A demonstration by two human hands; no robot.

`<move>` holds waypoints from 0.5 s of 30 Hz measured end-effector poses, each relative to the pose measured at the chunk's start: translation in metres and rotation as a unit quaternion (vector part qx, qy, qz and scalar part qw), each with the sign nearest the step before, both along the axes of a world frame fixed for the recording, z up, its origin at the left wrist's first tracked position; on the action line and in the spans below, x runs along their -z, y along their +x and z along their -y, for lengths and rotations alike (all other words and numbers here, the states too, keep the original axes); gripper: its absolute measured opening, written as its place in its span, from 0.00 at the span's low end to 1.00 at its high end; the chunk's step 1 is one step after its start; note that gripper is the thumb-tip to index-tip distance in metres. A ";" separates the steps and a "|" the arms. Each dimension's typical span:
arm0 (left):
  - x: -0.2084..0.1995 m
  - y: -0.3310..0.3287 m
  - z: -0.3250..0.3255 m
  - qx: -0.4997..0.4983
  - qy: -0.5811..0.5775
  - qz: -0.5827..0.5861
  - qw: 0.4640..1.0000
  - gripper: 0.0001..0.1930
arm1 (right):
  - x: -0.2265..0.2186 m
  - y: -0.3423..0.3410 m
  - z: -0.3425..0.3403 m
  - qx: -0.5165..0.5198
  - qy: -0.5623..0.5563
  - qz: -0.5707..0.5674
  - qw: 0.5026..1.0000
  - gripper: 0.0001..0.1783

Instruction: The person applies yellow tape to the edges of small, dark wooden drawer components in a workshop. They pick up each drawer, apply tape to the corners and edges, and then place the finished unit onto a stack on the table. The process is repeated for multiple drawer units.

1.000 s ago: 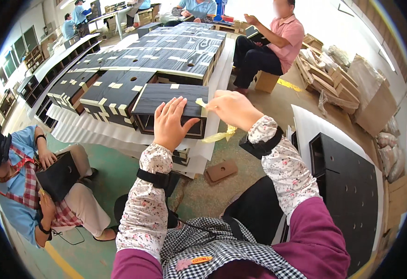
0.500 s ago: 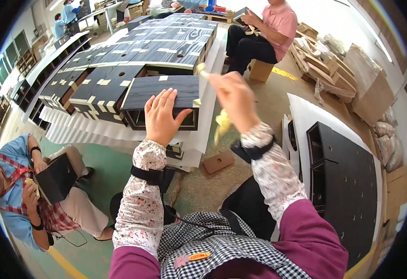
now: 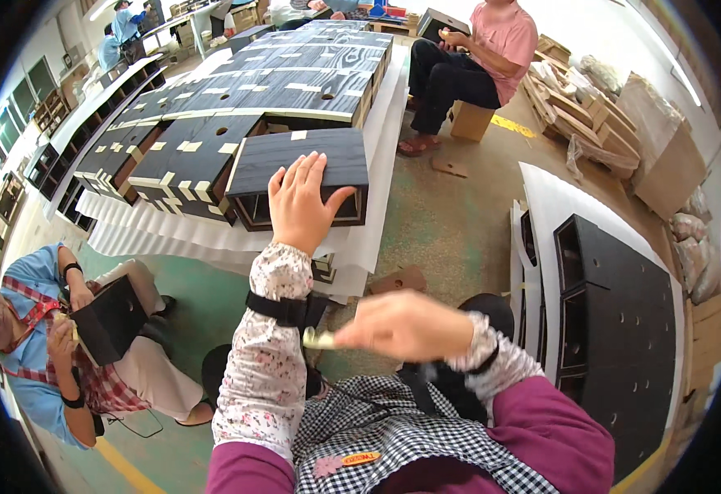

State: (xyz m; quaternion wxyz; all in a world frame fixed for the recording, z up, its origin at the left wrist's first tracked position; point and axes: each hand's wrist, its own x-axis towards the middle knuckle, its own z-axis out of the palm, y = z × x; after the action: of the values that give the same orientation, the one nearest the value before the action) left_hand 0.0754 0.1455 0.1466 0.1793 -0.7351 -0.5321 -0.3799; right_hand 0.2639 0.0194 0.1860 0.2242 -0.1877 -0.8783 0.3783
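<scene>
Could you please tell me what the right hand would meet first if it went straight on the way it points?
The right hand, leading with its pale strip, would probably meet the floral left sleeve; depth is unclear, so it might pass above instead.

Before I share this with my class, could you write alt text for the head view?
A person's left hand rests flat on a black box while their blurred right hand holds a pale strip lower in view. Taped boxes stand beyond, and a seated co-worker at left holds another dark box.
</scene>
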 end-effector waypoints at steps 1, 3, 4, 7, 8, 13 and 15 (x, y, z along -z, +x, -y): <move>0.001 0.002 -0.003 -0.011 0.001 0.001 1.000 0.29 | 0.006 0.001 0.012 -0.007 -0.061 -0.036 0.997 0.09; 0.003 0.007 -0.006 -0.029 0.003 0.003 1.000 0.29 | 0.021 0.016 0.001 0.075 -0.050 -0.072 0.993 0.11; 0.003 0.007 -0.006 -0.030 0.023 -0.001 0.999 0.28 | 0.027 0.026 -0.007 0.157 -0.092 -0.084 0.980 0.12; -0.006 -0.016 -0.005 0.046 -0.030 0.015 0.998 0.26 | 0.035 0.051 -0.011 0.273 -0.244 -0.122 0.923 0.15; -0.011 -0.025 -0.003 0.059 -0.055 0.036 0.996 0.24 | 0.035 0.057 -0.011 0.278 -0.259 -0.118 0.917 0.16; -0.021 -0.052 0.003 0.029 -0.054 0.007 0.998 0.23 | 0.058 0.050 -0.010 0.267 -0.288 -0.143 0.908 0.17; -0.024 -0.052 0.004 0.035 -0.076 0.009 0.997 0.22 | 0.062 0.040 -0.012 0.232 -0.303 -0.161 0.910 0.17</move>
State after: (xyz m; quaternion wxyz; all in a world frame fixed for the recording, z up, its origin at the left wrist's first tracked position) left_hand 0.0237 0.1414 0.1707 0.1053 -0.7611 -0.5351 -0.3512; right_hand 0.3038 0.0314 0.1236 0.3769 -0.3818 -0.6051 0.5883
